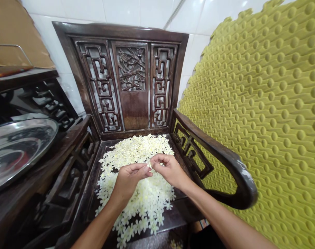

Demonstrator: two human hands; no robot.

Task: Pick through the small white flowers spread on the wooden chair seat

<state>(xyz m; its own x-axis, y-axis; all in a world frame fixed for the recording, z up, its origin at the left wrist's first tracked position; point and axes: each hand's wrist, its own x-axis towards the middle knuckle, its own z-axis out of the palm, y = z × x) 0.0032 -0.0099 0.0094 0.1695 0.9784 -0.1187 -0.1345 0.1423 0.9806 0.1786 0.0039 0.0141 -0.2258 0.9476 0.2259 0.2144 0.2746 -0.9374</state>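
Note:
Both hands meet over a heap of small pale yellow-white flowers (pixel 136 147) on the dark wooden seat. My left hand (pixel 132 178) is closed, thumb pressed against the fingers. What it holds, if anything, is too small to make out. My right hand (pixel 170 169) pinches at the same spot, its fingertips nearly touching the left ones. A small pale bit, like a flower, shows between the fingertips. Below the hands, more flowers (pixel 154 221) spread towards the front edge of the seat, partly hidden by my left forearm.
The carved wooden chair has a tall backrest (pixel 133 110) and a curved right armrest (pixel 219 155). On the left, a shiny metal tray (pixel 49 138) sits by the left armrest (pixel 69 155). A yellow studded foam mat (pixel 271 103) stands at the right. White tiles (pixel 121 12) cover the wall.

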